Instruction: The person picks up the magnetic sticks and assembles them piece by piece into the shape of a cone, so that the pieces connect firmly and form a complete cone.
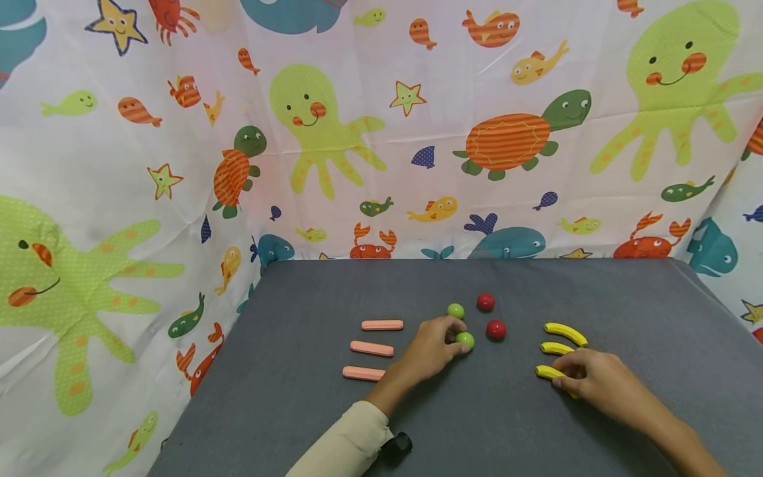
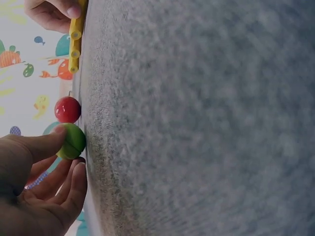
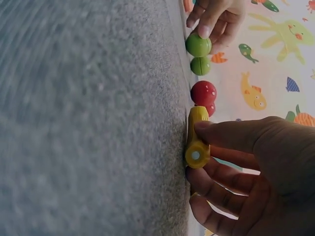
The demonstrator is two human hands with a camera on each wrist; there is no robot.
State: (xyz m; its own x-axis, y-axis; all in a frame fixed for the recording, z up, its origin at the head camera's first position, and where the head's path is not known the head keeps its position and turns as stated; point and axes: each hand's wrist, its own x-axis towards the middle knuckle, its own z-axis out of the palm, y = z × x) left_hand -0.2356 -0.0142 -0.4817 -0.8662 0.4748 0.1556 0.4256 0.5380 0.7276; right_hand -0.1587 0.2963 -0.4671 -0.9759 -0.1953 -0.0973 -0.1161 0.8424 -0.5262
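Note:
My left hand (image 1: 430, 343) pinches the nearer green ball (image 1: 465, 341) between thumb and fingers, low at the grey cloth. Just behind it lies a second green ball (image 1: 456, 311). Two shiny red balls (image 1: 496, 330) sit a little to the right of the green ones. Farther right, my right hand (image 1: 609, 385) has thumb and fingers around the nearest yellow toy banana (image 1: 547, 372), its round end facing the right wrist camera. The middle banana (image 1: 554, 348) and the far banana (image 1: 565, 333) lie behind it, the middle one partly covered by the fingers.
Three pink sticks (image 1: 382, 325) lie in a column left of my left hand, the nearest partly hidden by the wrist. The grey tabletop (image 1: 298, 397) ends at a sea-animal curtain (image 1: 381, 159) at the back and sides.

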